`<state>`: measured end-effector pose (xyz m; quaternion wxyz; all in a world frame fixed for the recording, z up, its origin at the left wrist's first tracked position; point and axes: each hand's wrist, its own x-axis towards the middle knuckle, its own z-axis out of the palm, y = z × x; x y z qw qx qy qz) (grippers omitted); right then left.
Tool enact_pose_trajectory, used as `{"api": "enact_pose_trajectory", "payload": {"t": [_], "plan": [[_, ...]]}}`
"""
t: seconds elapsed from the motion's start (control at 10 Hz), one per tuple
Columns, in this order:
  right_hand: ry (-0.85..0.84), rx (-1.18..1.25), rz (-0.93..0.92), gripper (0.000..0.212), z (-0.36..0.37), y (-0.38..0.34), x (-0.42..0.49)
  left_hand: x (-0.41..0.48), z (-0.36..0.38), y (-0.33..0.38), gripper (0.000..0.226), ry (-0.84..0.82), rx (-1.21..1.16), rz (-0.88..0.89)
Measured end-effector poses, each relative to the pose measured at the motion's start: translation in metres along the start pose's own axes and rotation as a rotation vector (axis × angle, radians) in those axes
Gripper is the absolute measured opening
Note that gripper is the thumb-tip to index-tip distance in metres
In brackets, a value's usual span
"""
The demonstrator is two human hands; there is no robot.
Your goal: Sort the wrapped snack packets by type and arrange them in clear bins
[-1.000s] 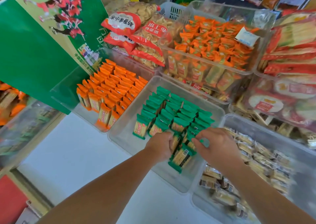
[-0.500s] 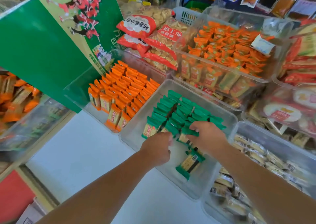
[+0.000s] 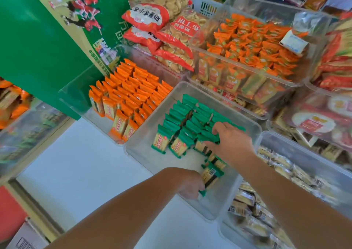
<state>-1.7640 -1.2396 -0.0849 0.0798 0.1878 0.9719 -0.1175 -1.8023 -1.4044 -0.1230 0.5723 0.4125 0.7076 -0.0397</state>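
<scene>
The left hand [image 3: 190, 186] pinches a loose green packet [image 3: 210, 175] at the near end of the clear bin [image 3: 142, 154]. The right hand [image 3: 231, 142], fingers curled, presses on the standing green packets [image 3: 188, 123] farther back in that bin. Orange packets [image 3: 131, 94] fill the bin to its left, on the white bench [image 3: 76, 172].

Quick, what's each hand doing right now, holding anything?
Left hand: closed on a green packet.
Right hand: fingers spread on the green rows, grip cannot be told.
</scene>
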Motion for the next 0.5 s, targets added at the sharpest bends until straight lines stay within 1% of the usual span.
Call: {"api": "enact_pose_trajectory", "payload": {"t": [0.1,0.2,0.3,0.4,0.5], "plan": [[0.160,0.067,-0.157,0.023,-0.008,0.021,-0.016,-0.002,-0.005,0.001,0.043,0.077,0.042,0.050],[0.221,0.068,-0.226,0.018,-0.007,0.040,-0.033,-0.001,-0.010,-0.002,0.040,0.174,-0.045,0.089],[0.182,0.046,-0.226,0.017,-0.001,0.047,-0.043,0.008,-0.008,-0.005,0.036,0.164,-0.155,0.081],[0.207,0.043,-0.231,0.015,0.004,0.050,-0.050,0.008,-0.006,-0.003,0.038,0.202,-0.205,0.065],[0.250,0.105,-0.234,0.013,0.007,0.049,-0.055,0.006,-0.006,-0.001,0.030,0.257,-0.277,0.106]]}}
